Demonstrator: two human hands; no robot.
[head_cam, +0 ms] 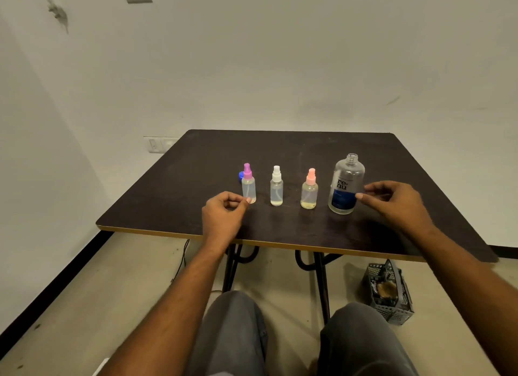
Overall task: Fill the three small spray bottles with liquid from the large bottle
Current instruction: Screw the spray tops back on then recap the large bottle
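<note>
Centre frame on the counter [280, 151], 3 capped spray bottles [276, 189] stand left of the uncapped large bottle [346, 185]. It is probably light, stiff, slick plastic, best gripped mid-body. Left hand [222, 215] and right hand [392, 201] are loosely curled, empty.

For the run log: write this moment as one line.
purple-topped bottle, white-topped bottle, pink-topped bottle: upright, tops on | large bottle: upright, uncapped | left hand: beside purple-topped bottle, holding nothing | right hand: beside large bottle, holding nothing
</note>
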